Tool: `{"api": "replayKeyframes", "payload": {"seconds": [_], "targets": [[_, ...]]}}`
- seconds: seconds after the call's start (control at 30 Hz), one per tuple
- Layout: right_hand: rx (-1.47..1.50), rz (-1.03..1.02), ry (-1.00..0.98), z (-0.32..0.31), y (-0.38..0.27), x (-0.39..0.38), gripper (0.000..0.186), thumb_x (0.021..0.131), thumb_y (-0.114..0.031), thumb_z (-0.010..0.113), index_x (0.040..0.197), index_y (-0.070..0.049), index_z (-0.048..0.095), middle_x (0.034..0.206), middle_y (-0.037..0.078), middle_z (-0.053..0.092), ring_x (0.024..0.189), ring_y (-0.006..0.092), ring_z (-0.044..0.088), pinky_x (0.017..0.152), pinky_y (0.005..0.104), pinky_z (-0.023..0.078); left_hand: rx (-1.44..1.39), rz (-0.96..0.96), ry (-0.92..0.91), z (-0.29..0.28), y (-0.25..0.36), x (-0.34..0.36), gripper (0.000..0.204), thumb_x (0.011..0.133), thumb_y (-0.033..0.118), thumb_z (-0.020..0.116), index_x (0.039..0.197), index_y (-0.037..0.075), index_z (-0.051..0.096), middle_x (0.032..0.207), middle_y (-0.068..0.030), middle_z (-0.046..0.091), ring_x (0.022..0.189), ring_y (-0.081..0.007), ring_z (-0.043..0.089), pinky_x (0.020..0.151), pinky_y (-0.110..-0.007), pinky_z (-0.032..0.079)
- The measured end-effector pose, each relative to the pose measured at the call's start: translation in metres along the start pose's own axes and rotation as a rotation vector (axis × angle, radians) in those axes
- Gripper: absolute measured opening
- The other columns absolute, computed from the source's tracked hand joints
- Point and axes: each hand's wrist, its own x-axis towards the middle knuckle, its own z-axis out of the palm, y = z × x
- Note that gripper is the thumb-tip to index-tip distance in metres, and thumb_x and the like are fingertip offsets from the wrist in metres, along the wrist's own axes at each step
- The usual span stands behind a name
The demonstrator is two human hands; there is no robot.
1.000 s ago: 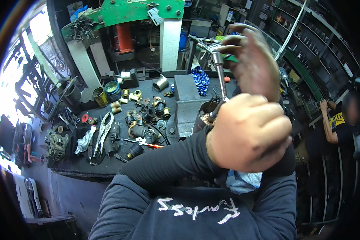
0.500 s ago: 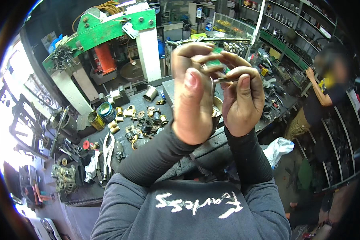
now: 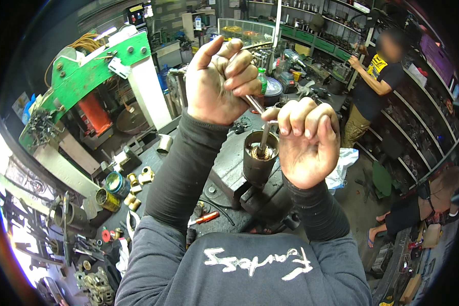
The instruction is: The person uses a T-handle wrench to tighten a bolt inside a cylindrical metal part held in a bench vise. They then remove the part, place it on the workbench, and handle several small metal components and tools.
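Observation:
My left hand [image 3: 222, 84] is closed around the steel handle of a socket wrench [image 3: 255, 104], raised toward the upper middle. From the handle's lower end a shaft drops into a dark metal cylinder [image 3: 257, 171], which looks like a motor housing. Copper-coloured parts show inside its open top. My right hand [image 3: 308, 140] curls its fingers over the joint where handle and shaft meet, to the right of the cylinder. The cylinder stands upright at a dark bench vise [image 3: 270, 204]. How the jaws hold it is partly hidden.
A red-handled screwdriver [image 3: 206, 218] lies on the bench left of the vise. Brass bushings [image 3: 133, 191] and open cans [image 3: 107, 199] sit farther left. A green press frame [image 3: 99, 66] rises behind. Another person [image 3: 377, 76] stands by the shelves at right.
My left hand has swung left and away from my right hand, with the wrench handle now angled between them. The view has shifted, and the cylinder shows more fully.

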Motion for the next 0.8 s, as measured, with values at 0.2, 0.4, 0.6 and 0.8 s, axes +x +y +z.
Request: {"api": "replayKeyframes", "payload": {"seconds": [0.2,0.4,0.6,0.8], "targets": [[0.055,0.035,-0.012,0.006,0.000,0.001,0.027,0.092,-0.018,0.045,0.069,-0.005,0.040,0.065,0.007,0.040,0.064,0.0187,0.041,0.070,0.0437,0.046,-0.004,0.088,-0.129,-0.007,-0.002,-0.012,0.032,0.098,0.033,0.038,0.095,0.006,0.055,0.052,0.0044,0.034,0.041,-0.0065,0.024,0.040,-0.024,0.022],[0.042,0.054,-0.033,0.003,-0.002,0.004,0.031,0.091,-0.021,0.048,0.065,-0.006,0.040,0.061,0.006,0.040,0.061,0.0194,0.043,0.068,0.0434,0.046,-0.003,0.122,-0.098,0.000,-0.007,-0.015,0.029,0.098,0.030,0.041,0.100,0.003,0.052,0.053,0.0045,0.033,0.042,-0.0063,0.025,0.041,-0.024,0.022],[0.095,0.132,-0.054,-0.014,0.002,0.014,0.038,0.097,-0.032,0.038,0.064,-0.014,0.032,0.058,0.001,0.034,0.053,0.0171,0.039,0.059,0.0436,0.047,0.287,0.346,-0.053,0.019,-0.016,-0.036,0.031,0.096,0.029,0.041,0.099,-0.001,0.049,0.052,0.0034,0.030,0.043,-0.0080,0.022,0.044,-0.025,0.023],[0.304,0.786,0.124,-0.017,0.008,0.059,0.040,0.095,-0.026,0.040,0.059,-0.016,0.027,0.047,-0.003,0.025,0.037,0.0098,0.032,0.045,0.0308,0.048,1.151,0.639,-0.201,0.054,-0.050,-0.056,0.034,0.080,0.029,0.068,0.092,0.000,0.058,0.053,0.0015,0.040,0.044,-0.0127,0.034,0.044,-0.030,0.027]]}}
